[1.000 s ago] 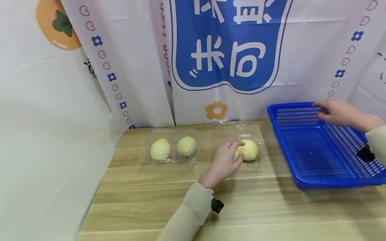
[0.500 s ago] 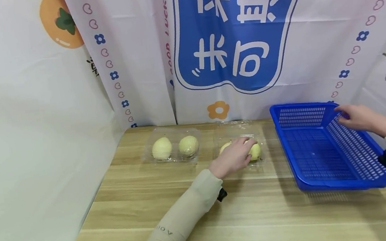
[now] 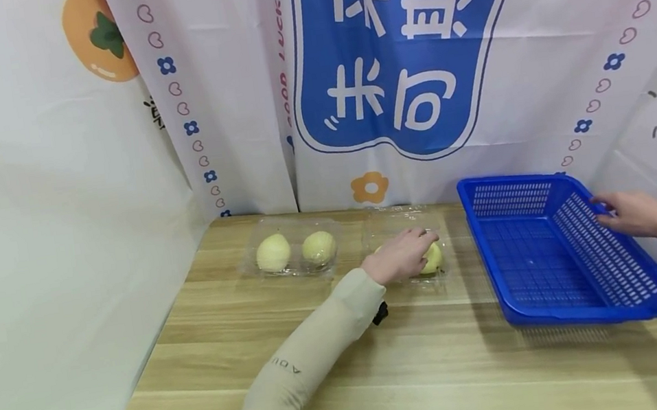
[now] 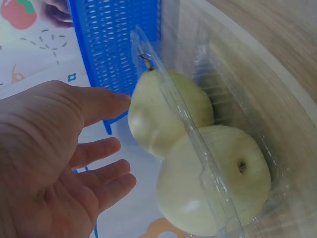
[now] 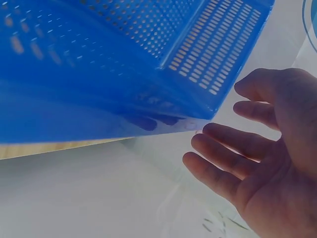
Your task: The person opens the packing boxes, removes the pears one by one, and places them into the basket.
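Note:
My left hand (image 3: pixel 400 256) hovers over a clear plastic clamshell box (image 3: pixel 405 221) with its lid folded back. Two pale yellow-green pears (image 4: pixel 214 181) lie in that box; in the head view the hand partly covers them. The left wrist view has my thumb right by the stemmed pear (image 4: pixel 157 116), the other fingers loosely spread and holding nothing. My right hand (image 3: pixel 635 213) is at the right rim of a blue plastic basket (image 3: pixel 538 264). In the right wrist view its relaxed fingers (image 5: pixel 218 136) are right at the basket's corner, with nothing in the grasp.
Another clear plastic box (image 3: pixel 327 224) with two pears (image 3: pixel 273 253) stands to the left. The boxes and basket are on a wood-grain table (image 3: pixel 450 369). Behind hangs a white printed cloth (image 3: pixel 241 106).
My left hand has moved a little right, farther across the pears. My right hand has slid right and toward me, from the basket's back rim to its right side.

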Action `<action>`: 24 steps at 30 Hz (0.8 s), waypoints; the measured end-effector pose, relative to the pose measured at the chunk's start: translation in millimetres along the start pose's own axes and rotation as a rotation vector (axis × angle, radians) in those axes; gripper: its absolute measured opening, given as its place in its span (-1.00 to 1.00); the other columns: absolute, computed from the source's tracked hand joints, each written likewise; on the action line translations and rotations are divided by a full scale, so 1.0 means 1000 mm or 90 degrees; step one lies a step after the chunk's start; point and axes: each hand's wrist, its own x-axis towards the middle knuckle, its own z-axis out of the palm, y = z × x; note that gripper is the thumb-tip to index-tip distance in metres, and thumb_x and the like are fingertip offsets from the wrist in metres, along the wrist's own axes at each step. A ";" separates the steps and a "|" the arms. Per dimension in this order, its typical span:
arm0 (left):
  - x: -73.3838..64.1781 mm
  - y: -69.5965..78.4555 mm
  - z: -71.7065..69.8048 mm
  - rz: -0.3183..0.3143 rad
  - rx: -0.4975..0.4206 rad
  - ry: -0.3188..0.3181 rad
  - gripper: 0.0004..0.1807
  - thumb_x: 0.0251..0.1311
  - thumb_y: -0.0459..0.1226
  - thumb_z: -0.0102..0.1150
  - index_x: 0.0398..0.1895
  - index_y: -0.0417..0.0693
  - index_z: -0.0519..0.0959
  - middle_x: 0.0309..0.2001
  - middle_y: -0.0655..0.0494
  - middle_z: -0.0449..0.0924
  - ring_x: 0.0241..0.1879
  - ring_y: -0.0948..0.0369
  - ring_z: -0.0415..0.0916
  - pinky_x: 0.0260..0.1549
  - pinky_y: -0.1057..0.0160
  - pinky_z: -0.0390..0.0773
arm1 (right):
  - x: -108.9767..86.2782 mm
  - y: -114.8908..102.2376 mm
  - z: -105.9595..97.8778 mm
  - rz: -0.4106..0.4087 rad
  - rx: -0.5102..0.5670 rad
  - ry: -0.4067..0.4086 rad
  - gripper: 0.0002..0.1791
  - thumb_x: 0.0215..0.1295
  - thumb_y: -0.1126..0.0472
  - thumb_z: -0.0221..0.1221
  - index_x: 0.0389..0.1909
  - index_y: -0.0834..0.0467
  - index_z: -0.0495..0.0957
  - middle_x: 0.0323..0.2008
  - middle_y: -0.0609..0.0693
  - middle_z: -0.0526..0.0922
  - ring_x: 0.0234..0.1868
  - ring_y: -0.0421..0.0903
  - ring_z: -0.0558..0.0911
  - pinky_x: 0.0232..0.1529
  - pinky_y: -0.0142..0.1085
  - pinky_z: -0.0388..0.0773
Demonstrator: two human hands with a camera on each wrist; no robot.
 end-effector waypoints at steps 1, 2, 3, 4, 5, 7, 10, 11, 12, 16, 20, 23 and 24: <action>0.001 0.000 0.000 0.000 0.003 -0.003 -0.48 0.36 -0.24 0.08 0.37 0.07 0.32 0.31 0.07 0.42 0.28 0.11 0.41 0.29 0.19 0.42 | -0.001 0.001 0.001 0.002 0.000 -0.002 -0.49 0.24 0.31 0.10 0.09 0.62 0.34 -0.11 0.62 0.52 -0.14 0.48 0.57 -0.21 0.21 0.57; 0.002 -0.001 0.001 0.000 0.004 -0.005 -0.49 0.35 -0.24 0.09 0.36 0.08 0.33 0.30 0.08 0.43 0.27 0.12 0.41 0.28 0.20 0.43 | -0.002 0.002 0.002 0.003 0.001 -0.004 -0.49 0.24 0.31 0.10 0.09 0.62 0.34 -0.11 0.62 0.52 -0.14 0.48 0.57 -0.22 0.21 0.57; 0.003 -0.001 0.001 -0.003 0.002 -0.008 -0.49 0.35 -0.24 0.10 0.36 0.09 0.34 0.29 0.08 0.43 0.27 0.12 0.41 0.27 0.20 0.43 | -0.003 0.003 0.003 0.002 0.000 -0.004 -0.49 0.24 0.31 0.10 0.09 0.62 0.34 -0.11 0.62 0.52 -0.14 0.47 0.58 -0.21 0.21 0.58; 0.004 -0.001 0.002 -0.006 -0.001 -0.011 -0.49 0.34 -0.24 0.11 0.36 0.10 0.34 0.29 0.08 0.43 0.27 0.12 0.41 0.27 0.19 0.44 | -0.004 0.004 0.004 0.002 0.001 -0.005 -0.49 0.24 0.31 0.10 0.09 0.62 0.34 -0.11 0.61 0.52 -0.15 0.47 0.58 -0.22 0.20 0.58; 0.004 -0.001 0.002 -0.009 -0.002 -0.014 -0.49 0.34 -0.24 0.11 0.35 0.11 0.34 0.29 0.07 0.43 0.27 0.11 0.40 0.26 0.17 0.46 | -0.005 0.005 0.005 0.003 0.000 -0.006 -0.49 0.24 0.31 0.10 0.10 0.62 0.34 -0.11 0.61 0.52 -0.14 0.47 0.58 -0.23 0.20 0.58; 0.005 -0.001 0.005 -0.013 -0.004 -0.017 -0.47 0.33 -0.24 0.12 0.37 0.13 0.33 0.29 0.05 0.42 0.29 0.09 0.39 0.25 0.14 0.47 | -0.008 0.008 0.008 0.004 0.005 -0.009 -0.48 0.25 0.30 0.10 0.11 0.62 0.33 -0.10 0.61 0.52 -0.15 0.45 0.59 -0.24 0.18 0.59; 0.005 -0.002 0.008 -0.023 0.001 -0.020 -0.45 0.31 -0.24 0.13 0.37 0.15 0.32 0.30 0.02 0.42 0.29 0.07 0.39 0.22 0.09 0.50 | -0.011 0.011 0.012 -0.002 0.020 -0.006 -0.48 0.26 0.30 0.11 0.11 0.62 0.33 -0.10 0.60 0.53 -0.19 0.41 0.61 -0.27 0.14 0.61; 0.005 -0.002 0.010 -0.024 0.007 -0.018 -0.44 0.31 -0.24 0.14 0.37 0.16 0.32 0.30 0.02 0.42 0.29 0.08 0.40 0.22 0.09 0.51 | -0.012 0.012 0.013 -0.003 0.028 -0.002 -0.48 0.27 0.30 0.12 0.11 0.62 0.33 -0.11 0.60 0.54 -0.20 0.39 0.62 -0.28 0.13 0.62; 0.006 -0.002 0.011 -0.024 0.014 -0.016 -0.43 0.30 -0.24 0.14 0.38 0.15 0.32 0.29 0.01 0.42 0.29 0.08 0.40 0.23 0.10 0.50 | -0.013 0.013 0.014 -0.005 0.037 0.002 -0.48 0.27 0.30 0.11 0.11 0.62 0.32 -0.12 0.60 0.54 -0.22 0.37 0.64 -0.30 0.12 0.63; 0.008 -0.001 0.014 -0.022 0.032 -0.009 -0.44 0.27 -0.24 0.17 0.35 0.14 0.35 0.26 0.01 0.45 0.25 0.09 0.42 0.23 0.13 0.49 | -0.017 0.018 0.019 0.004 0.067 0.012 -0.44 0.31 0.27 0.11 0.16 0.61 0.28 -0.11 0.60 0.54 -0.23 0.36 0.65 -0.32 0.12 0.64; 0.010 0.000 0.016 -0.030 0.033 -0.020 -0.40 0.26 -0.25 0.18 0.37 0.15 0.33 0.30 0.00 0.42 0.28 0.07 0.40 0.26 0.11 0.46 | -0.021 0.024 0.026 0.031 0.076 0.017 -0.38 0.34 0.23 0.10 0.21 0.63 0.20 -0.04 0.64 0.49 -0.20 0.40 0.64 -0.30 0.15 0.63; 0.012 0.001 0.018 -0.046 0.027 -0.033 -0.34 0.25 -0.25 0.20 0.42 0.21 0.25 0.35 -0.01 0.35 0.32 0.03 0.36 0.29 0.07 0.44 | -0.024 0.028 0.033 0.037 0.068 0.028 -0.36 0.32 0.23 0.12 0.19 0.66 0.20 0.02 0.67 0.43 -0.18 0.44 0.63 -0.29 0.16 0.63; 0.012 0.002 0.019 -0.049 0.023 -0.036 -0.31 0.25 -0.25 0.21 0.43 0.22 0.23 0.37 -0.02 0.32 0.33 0.01 0.35 0.29 0.05 0.43 | -0.025 0.029 0.035 0.031 0.066 0.034 -0.35 0.31 0.23 0.14 0.18 0.67 0.21 0.03 0.68 0.41 -0.18 0.45 0.62 -0.28 0.17 0.63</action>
